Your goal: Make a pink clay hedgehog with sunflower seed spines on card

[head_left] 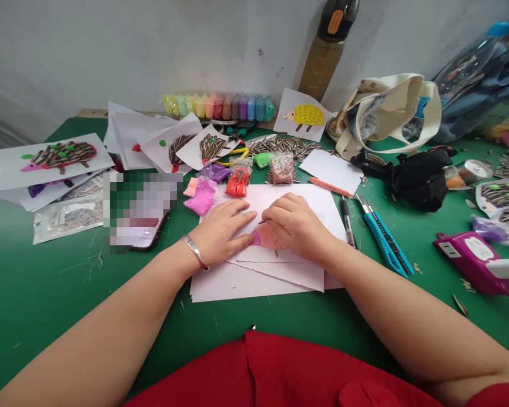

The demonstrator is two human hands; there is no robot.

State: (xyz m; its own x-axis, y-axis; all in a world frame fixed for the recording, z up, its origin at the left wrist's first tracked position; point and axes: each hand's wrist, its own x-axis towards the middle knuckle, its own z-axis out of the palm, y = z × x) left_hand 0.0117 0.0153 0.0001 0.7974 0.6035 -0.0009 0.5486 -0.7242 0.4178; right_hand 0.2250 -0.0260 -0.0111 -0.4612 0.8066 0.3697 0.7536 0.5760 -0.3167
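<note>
My left hand (221,230), a silver bracelet at its wrist, lies spread on white paper (220,285). Its thumb tip touches the purple pointed end of a flat pink clay shape (268,236) on the top sheet. Over that shape, my right hand (296,226) is closed in a pinch. A small dark tip, which looks like a sunflower seed (262,221), pokes out from its fingers. The right part of the clay is hidden beneath this hand. Bags of purple clay (201,195), red clay (237,182) and brown clay (281,168) lie just beyond the paper.
A pile of sunflower seeds (294,146) lies behind the bags. Right of the paper are a pen (348,222) and a blue utility knife (384,237). A phone (146,226) and seed-covered hedgehog pictures (63,155) lie left. A magenta glue gun (470,260) sits far right.
</note>
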